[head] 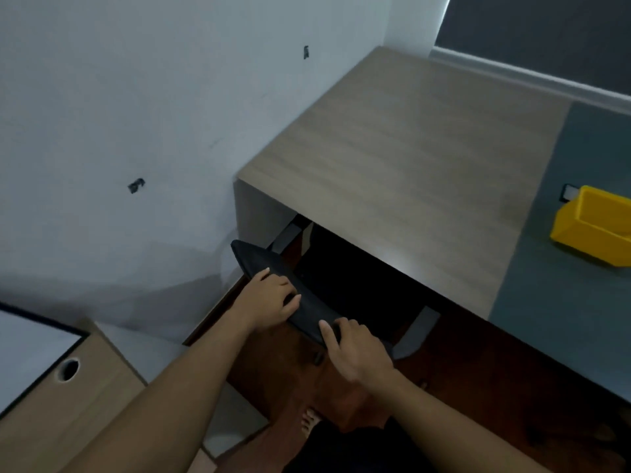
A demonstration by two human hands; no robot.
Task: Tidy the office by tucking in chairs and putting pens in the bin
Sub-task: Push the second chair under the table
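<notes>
Black chair backrest (273, 278) gripped along top edge by both hands. Left hand (271, 298) curled over edge, fingers wrapped forward. Right hand (355, 349) clamped on same edge just beside, thumb on near face. Chair seat seen beyond grip, tucked under wooden desk (392, 165). Yellow bin (580, 230) set on desk, well apart, right of grip.

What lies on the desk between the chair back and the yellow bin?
Nothing: in the head view, the desk is bare between chair back and yellow bin.
</notes>
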